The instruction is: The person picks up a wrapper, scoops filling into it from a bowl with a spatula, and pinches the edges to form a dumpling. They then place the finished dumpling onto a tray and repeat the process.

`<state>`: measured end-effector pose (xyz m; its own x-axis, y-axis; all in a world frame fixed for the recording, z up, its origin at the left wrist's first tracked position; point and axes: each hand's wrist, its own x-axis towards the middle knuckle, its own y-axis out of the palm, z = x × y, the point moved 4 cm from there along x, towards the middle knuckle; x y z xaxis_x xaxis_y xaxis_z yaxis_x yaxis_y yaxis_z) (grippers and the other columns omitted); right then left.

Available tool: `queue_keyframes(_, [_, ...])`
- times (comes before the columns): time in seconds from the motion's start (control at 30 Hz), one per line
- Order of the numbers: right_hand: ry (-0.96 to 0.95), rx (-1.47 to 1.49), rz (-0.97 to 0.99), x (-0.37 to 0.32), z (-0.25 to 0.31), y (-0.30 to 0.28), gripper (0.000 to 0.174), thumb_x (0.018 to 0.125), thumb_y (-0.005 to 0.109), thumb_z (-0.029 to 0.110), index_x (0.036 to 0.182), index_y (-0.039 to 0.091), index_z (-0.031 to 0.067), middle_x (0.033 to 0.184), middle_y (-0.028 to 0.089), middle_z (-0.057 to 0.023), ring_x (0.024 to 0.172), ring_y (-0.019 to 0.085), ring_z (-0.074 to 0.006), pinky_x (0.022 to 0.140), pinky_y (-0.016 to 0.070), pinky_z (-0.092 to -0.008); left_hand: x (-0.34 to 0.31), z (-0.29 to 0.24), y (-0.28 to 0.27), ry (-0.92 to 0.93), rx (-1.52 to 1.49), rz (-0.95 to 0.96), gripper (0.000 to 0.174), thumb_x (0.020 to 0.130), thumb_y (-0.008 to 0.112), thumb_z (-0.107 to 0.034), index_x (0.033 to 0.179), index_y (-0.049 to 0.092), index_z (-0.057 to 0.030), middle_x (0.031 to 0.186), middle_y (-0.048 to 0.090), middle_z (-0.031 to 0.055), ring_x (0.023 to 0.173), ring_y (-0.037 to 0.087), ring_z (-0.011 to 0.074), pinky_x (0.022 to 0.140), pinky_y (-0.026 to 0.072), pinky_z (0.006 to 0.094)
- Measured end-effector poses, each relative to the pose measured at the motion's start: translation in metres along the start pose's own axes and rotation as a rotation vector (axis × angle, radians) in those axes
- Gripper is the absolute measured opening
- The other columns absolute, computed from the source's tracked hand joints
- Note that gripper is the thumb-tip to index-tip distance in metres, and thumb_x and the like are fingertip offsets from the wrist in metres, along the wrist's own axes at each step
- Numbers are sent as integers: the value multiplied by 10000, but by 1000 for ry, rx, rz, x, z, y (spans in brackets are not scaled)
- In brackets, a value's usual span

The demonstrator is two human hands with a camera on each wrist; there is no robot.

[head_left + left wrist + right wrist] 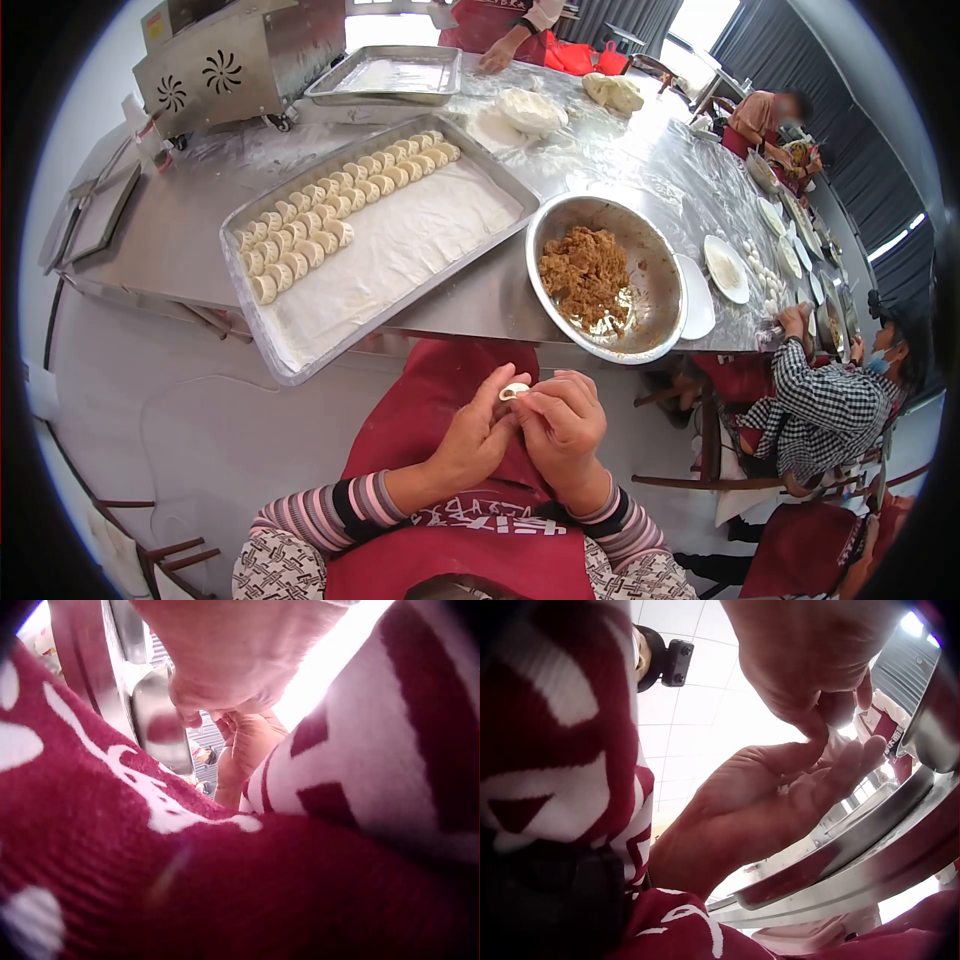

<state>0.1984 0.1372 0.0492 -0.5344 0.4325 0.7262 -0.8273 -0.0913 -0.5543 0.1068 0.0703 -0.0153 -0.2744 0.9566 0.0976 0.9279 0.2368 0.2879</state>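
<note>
A small white dumpling [514, 391] is held between both hands above the lap, in front of the table edge. The left hand [466, 437] holds it from the left between thumb and fingers. From the other side, the thumb and fingertips of the right hand [565, 422] pinch its dough. A dark spot shows on its upper side. In the right wrist view the left hand [757, 802] lies below the right hand [817, 660], and their fingers mostly hide the dumpling. The left wrist view shows mainly the red apron [150, 877] and parts of both hands.
A metal tray [285, 372] lined with white cloth carries rows of shaped dumplings [325, 212]. Beside it stands a steel bowl [655, 240] of brown filling [588, 272]. Farther back are flour [530, 110], dough [613, 92] and another tray [385, 97]. Other people work around the table.
</note>
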Motion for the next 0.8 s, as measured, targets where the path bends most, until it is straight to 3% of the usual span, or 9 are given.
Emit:
queue_keyframes(0.23, [79, 23, 6, 2, 1, 4, 162, 672, 744, 53, 806, 655, 73, 760, 609, -38, 716, 599, -232, 791, 475, -403, -1, -6, -1, 139, 247, 31, 574, 911, 434, 73, 1426, 181, 47, 1335, 453, 271, 1256, 467, 325, 1048, 367, 360])
queue_keyframes(0.43, [-36, -38, 53, 2, 3, 7, 188, 644, 765, 38, 796, 659, 73, 733, 597, -28, 682, 593, -219, 811, 482, -409, 1, -7, -4, 190, 319, 19, 630, 900, 451, 80, 1448, 149, 4, 1320, 463, 268, 1229, 490, 303, 1024, 387, 346])
queue_keyframes(0.5, [-41, -23, 75, -1, 1, 6, 204, 669, 740, 63, 857, 664, 88, 777, 586, -30, 718, 587, -236, 825, 467, -418, 2, -5, -5, 45, 18, -45, 545, 916, 462, 38, 1421, 264, -8, 1287, 518, 178, 1178, 517, 206, 987, 416, 306])
queue_keyframes(0.53, [-41, -24, 76, 1, 1, 5, 204, 669, 740, 63, 857, 664, 88, 777, 586, -30, 718, 587, -236, 825, 467, -418, 2, -6, -7, 46, 17, -45, 545, 916, 462, 38, 1421, 264, -8, 1287, 518, 178, 1178, 517, 206, 987, 416, 306])
queue_keyframes(0.6, [24, 29, 137, 8, 1, 3, 330, 637, 754, 62, 955, 666, 69, 895, 618, -71, 850, 596, -270, 855, 463, -417, 4, -8, -11, -4, 43, 65, 429, 902, 477, 43, 1325, 435, -18, 1175, 585, 102, 1083, 546, 140, 927, 439, 261])
queue_keyframes(0.63, [23, 28, 138, 14, 1, 3, 330, 637, 754, 62, 955, 666, 69, 895, 618, -71, 850, 596, -270, 855, 463, -417, 5, -8, -12, -3, 41, 64, 429, 902, 477, 43, 1325, 435, -18, 1175, 585, 102, 1083, 546, 140, 927, 439, 261])
queue_keyframes(0.7, [109, 373, 291, 23, -2, 10, 468, 603, 769, 55, 1055, 649, 57, 1039, 627, -113, 1000, 573, -306, 879, 460, -410, 3, -3, -11, -60, -30, 106, 377, 879, 448, 83, 1241, 507, -3, 1126, 589, 61, 1039, 553, 116, 904, 460, 262])
queue_keyframes(0.73, [81, 391, 378, 25, -6, 12, 443, 603, 774, 35, 1032, 666, 51, 1121, 626, -125, 1075, 553, -312, 888, 464, -397, 2, -2, -11, -60, -30, 107, 377, 879, 448, 83, 1241, 507, -3, 1126, 589, 61, 1039, 553, 116, 904, 460, 262])
queue_keyframes(0.8, [62, 454, 413, 23, -16, 17, 401, 615, 778, 46, 1002, 676, 48, 1121, 633, -120, 1067, 562, -300, 885, 465, -392, 1, 2, -12, -137, -62, 99, 307, 884, 464, 62, 1162, 569, -13, 1075, 619, 46, 1021, 553, 100, 877, 455, 241])
